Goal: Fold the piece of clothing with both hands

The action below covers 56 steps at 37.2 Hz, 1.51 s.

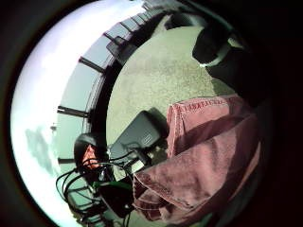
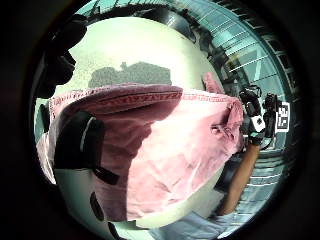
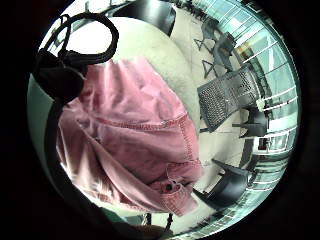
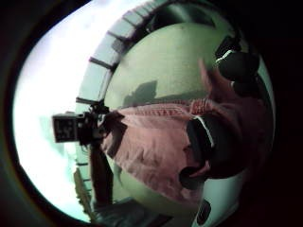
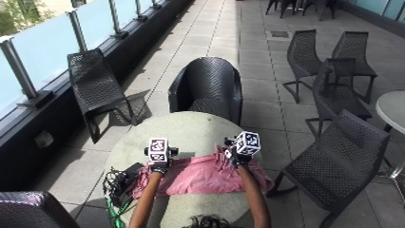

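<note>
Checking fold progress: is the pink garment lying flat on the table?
No: both hands hold the pink garment by its upper edge, lifted off the round pale table.

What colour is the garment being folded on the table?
Pink garment, shown best in the outside view.

pink garment (image 5: pixel 202 176) on round table (image 5: pixel 183 130)

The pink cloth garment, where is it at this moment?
In the outside view, the pink cloth garment lies on the near part of the round pale table, held up at its far edge by the left hand and right hand.
</note>
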Available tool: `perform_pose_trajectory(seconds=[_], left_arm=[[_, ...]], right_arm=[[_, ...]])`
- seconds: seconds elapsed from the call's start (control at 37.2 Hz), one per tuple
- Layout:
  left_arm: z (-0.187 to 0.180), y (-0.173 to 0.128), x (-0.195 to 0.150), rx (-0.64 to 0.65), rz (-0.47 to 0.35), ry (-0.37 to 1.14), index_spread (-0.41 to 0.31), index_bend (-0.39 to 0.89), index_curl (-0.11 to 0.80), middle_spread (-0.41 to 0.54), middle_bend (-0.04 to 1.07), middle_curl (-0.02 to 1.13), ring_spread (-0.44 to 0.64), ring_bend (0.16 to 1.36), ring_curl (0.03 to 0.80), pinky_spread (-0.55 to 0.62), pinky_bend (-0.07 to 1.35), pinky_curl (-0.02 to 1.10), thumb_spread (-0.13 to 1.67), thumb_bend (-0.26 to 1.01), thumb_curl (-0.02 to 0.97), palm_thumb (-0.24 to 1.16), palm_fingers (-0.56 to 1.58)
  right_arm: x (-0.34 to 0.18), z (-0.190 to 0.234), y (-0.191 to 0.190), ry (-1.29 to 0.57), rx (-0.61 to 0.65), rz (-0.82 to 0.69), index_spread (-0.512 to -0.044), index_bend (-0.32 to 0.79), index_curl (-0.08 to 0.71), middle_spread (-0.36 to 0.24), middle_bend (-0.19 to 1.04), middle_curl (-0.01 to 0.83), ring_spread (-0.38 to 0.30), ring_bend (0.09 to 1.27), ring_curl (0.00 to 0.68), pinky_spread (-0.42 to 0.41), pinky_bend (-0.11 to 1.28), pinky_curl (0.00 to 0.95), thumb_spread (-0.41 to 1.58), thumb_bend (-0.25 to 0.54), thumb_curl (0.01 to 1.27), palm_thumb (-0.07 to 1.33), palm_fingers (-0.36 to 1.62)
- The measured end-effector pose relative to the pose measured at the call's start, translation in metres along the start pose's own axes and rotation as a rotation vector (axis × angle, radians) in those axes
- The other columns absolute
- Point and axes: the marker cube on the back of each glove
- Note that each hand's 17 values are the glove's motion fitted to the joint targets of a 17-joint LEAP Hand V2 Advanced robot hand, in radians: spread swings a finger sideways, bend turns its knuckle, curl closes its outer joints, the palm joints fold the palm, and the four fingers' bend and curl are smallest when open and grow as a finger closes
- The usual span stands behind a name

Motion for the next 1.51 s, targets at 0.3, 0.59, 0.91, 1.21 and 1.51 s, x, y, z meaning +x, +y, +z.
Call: perform_pose_trajectory(seconds=[0.3, 0.59, 0.91, 1.21, 1.51], left_arm=[[0.033, 0.007, 0.009, 0.214, 0.049, -0.120, -0.151, 0.13, 0.342, -0.240, 0.37, 0.47, -0.21, 0.68, 0.401, 0.16, 0.25, 0.41, 1.24, -0.02, 0.363, 0.68, 0.63], [0.093, 0.042, 0.017, -0.188, -0.003, -0.013, -0.111, 0.16, 0.359, -0.070, 0.13, 0.38, 0.04, 0.56, 0.353, 0.31, 0.31, 0.42, 1.45, -0.02, 0.284, 0.50, 0.44], [0.098, 0.046, 0.022, -0.235, 0.017, 0.060, -0.092, 0.17, 0.372, 0.000, 0.14, 0.33, 0.14, 0.56, 0.336, 0.37, 0.32, 0.41, 1.60, 0.00, 0.214, 0.35, 0.41], [0.097, 0.047, 0.021, -0.263, 0.002, 0.045, -0.092, 0.17, 0.382, 0.013, 0.15, 0.32, 0.17, 0.56, 0.329, 0.38, 0.32, 0.40, 1.61, 0.01, 0.189, 0.30, 0.41], [0.062, 0.033, 0.014, -0.179, -0.012, 0.205, -0.091, 0.16, 0.386, 0.023, 0.15, 0.30, 0.19, 0.56, 0.326, 0.38, 0.32, 0.40, 1.58, 0.03, 0.195, 0.31, 0.41]], right_arm=[[0.131, 0.022, 0.110, -0.160, -0.005, 0.498, -0.322, 0.13, 0.411, -0.133, 0.31, 0.438, -0.035, 0.41, 0.407, 0.076, 0.53, 0.432, 1.17, -0.078, 0.26, 0.61, 0.44], [0.184, 0.100, 0.103, -0.516, -0.107, 0.609, -0.255, -0.03, 0.235, 0.072, 0.13, 0.352, 0.129, 0.59, 0.384, 0.186, 0.80, 0.433, 1.11, -0.033, 0.24, 0.42, 0.37], [0.136, 0.060, 0.144, -0.210, -0.160, 0.649, -0.217, 0.06, 0.111, -0.057, 0.37, 0.420, -0.153, 0.88, 0.447, -0.183, 0.87, 0.431, 1.18, 0.078, 0.31, 0.69, 1.00], [0.117, 0.026, 0.099, -0.481, 0.050, 0.471, -0.245, 0.18, 0.218, -0.175, 0.50, 0.492, -0.217, 0.86, 0.478, -0.264, 0.78, 0.443, 1.15, 0.171, 0.37, 0.97, 1.32], [0.030, -0.015, 0.033, -0.705, 0.137, 0.258, -0.248, 0.16, 0.285, -0.193, 0.53, 0.519, -0.231, 0.86, 0.483, -0.282, 0.77, 0.452, 1.03, 0.116, 0.41, 1.03, 1.33]])
